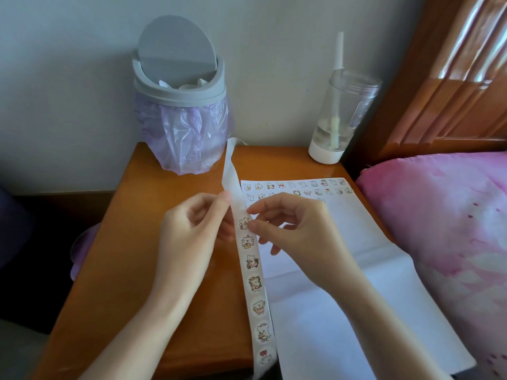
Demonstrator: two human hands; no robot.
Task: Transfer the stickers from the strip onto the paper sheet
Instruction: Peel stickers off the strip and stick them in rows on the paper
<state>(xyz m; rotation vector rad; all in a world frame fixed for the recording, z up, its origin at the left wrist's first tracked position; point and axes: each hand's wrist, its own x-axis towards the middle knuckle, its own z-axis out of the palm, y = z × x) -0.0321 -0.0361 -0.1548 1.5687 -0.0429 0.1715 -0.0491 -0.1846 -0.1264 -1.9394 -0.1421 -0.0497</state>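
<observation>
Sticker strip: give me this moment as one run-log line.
left hand: holds long white cartoon-sticker strip | right hand: pinches topmost sticker | white paper sheet: sticker rows at far edge | phase: peeling

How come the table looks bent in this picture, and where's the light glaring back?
Head view: the wide-angle lens bows the edges of the orange-brown wooden table; glare streaks the glossy brown wooden headboard; soft light, faint shadow under the right hand on the white paper sheet; the long white sticker strip, pinched by it and the left hand, looks sharp; the sheet's far small stickers look soft.
</observation>
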